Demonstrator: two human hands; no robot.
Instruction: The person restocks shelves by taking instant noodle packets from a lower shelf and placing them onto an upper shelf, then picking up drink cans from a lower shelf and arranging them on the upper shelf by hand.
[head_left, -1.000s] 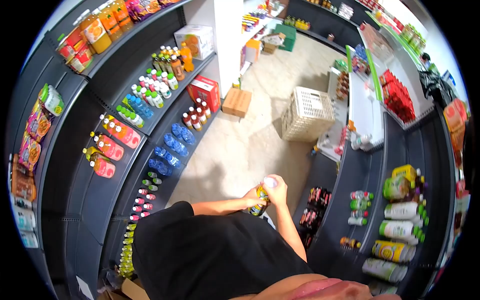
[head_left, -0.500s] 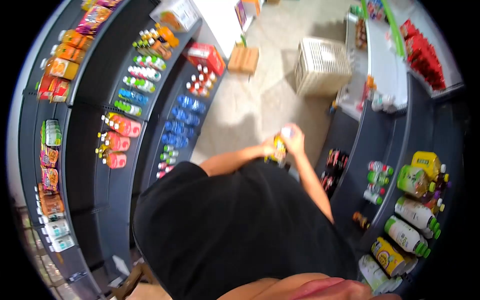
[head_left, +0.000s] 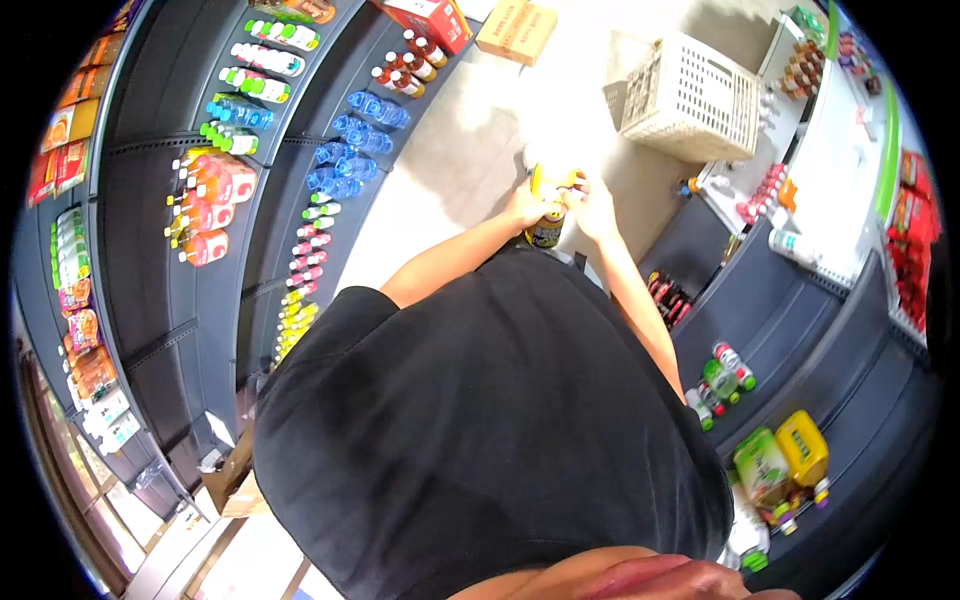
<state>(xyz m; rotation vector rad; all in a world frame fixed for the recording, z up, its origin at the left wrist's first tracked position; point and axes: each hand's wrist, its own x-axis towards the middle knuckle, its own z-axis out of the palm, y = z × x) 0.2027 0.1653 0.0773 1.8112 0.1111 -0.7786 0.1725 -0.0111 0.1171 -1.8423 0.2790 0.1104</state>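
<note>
A yellow-and-black container point(head_left: 545, 232), bottle or can, stands close to upright between my two hands, just in front of my black shirt point(head_left: 480, 400) and above the pale floor point(head_left: 440, 180). My left grip point(head_left: 527, 207) curls around its side, fingers bent firmly to the wall. My right grip point(head_left: 592, 205) bends in at the opposite side, fingers drawn nearly together; glare hides whether they clasp it or only touch.

By its look I judge the container firm-walled and small enough for one palm, with some weight if full. The printed surface looks smooth, so damp fingers could slide; I would expect it to survive a squeeze better than a drop. The dark lower body, below my fingers, seems the soundest place to take hold, with the top free for the other hand.

Farther out, a slatted cream crate point(head_left: 690, 100) sits on the floor ahead, a cardboard box point(head_left: 517, 30) to its left. Blue bottles point(head_left: 372, 137) line the dark left shelving point(head_left: 215, 310). On the right shelving point(head_left: 770, 300), small bottles point(head_left: 720, 380) cluster above a yellow jug point(head_left: 802, 447).
</note>
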